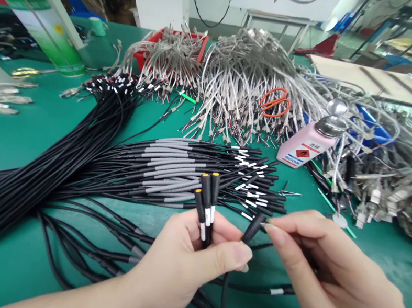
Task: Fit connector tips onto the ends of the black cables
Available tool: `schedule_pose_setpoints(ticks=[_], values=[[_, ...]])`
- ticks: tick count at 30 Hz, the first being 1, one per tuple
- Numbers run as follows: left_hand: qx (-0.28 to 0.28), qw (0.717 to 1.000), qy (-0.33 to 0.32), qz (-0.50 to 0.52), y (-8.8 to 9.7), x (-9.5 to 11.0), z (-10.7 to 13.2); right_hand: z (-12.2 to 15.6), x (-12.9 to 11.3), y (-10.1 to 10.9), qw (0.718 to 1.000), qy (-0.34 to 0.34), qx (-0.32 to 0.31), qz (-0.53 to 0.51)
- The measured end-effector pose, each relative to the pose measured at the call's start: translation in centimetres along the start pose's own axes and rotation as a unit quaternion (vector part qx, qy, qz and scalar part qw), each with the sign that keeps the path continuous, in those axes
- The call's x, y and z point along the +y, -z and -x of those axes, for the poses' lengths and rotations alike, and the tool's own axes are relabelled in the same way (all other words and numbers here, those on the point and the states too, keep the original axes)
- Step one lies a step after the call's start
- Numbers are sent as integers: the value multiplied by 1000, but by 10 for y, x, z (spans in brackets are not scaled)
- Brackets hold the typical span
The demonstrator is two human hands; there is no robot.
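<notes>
My left hand is closed around three black cable ends with yellow tips, held upright between thumb and fingers. My right hand pinches the black connector of another cable between thumb and forefinger, right beside my left thumb. That cable hangs down between both hands. Behind them lies a row of black cables with grey sleeves and white markers on the green table.
A thick bundle of black cables sweeps off to the left. Heaps of grey wire harnesses fill the back and right. A pink bottle, orange scissors and a red tray lie among them.
</notes>
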State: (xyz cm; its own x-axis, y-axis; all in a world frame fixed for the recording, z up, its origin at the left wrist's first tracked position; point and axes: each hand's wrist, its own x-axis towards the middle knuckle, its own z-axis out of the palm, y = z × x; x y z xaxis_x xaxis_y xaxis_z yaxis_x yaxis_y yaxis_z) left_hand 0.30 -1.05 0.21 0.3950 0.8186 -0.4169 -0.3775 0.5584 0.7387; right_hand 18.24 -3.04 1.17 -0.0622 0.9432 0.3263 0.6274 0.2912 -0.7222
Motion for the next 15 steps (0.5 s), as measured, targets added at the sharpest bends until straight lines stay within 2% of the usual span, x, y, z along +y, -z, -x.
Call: schedule_pose_setpoints(ticks=[4,7,9,15], values=[[-2,1000,8,3,1,1,1,1,-2,0,996,-47,-45,-65],[-6,1000,-1,-8,0,1,2,3,-1,0,996,-67,5,-65],[-2,1000,2,-1,0,1,2,3,1,-2,997,-58,25,-40],[2,1000,3,-4,-2,0,2,1,1,-9,998,-17,8,-52]])
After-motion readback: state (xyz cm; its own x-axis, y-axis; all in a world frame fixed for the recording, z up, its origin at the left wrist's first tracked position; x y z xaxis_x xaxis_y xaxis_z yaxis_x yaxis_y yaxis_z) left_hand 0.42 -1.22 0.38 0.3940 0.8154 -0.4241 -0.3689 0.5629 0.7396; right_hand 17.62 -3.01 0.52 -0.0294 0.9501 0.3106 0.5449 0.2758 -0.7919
